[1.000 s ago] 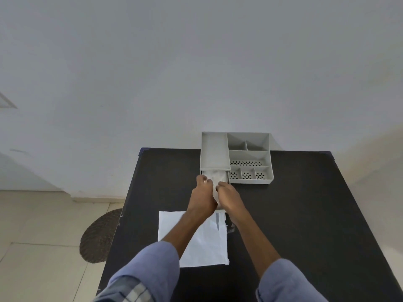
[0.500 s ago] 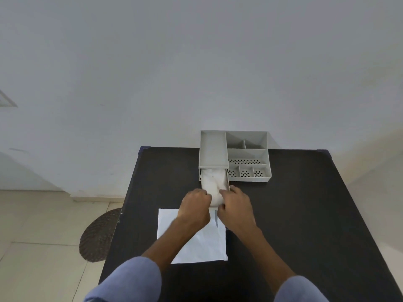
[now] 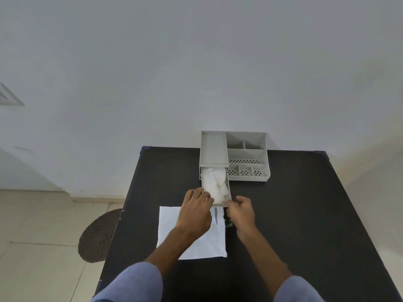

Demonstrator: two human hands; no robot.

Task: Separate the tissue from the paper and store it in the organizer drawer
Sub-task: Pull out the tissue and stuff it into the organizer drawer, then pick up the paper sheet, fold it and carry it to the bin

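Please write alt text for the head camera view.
Crumpled white tissue lies in the pulled-out drawer of a grey organizer on a black table. The left hand and right hand are at the drawer's front, above white paper.

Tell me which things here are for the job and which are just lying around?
For the job: tissue, drawer, organizer, paper, left hand, right hand.

Just around: table, small dark thing beside the paper, round mat on the floor.
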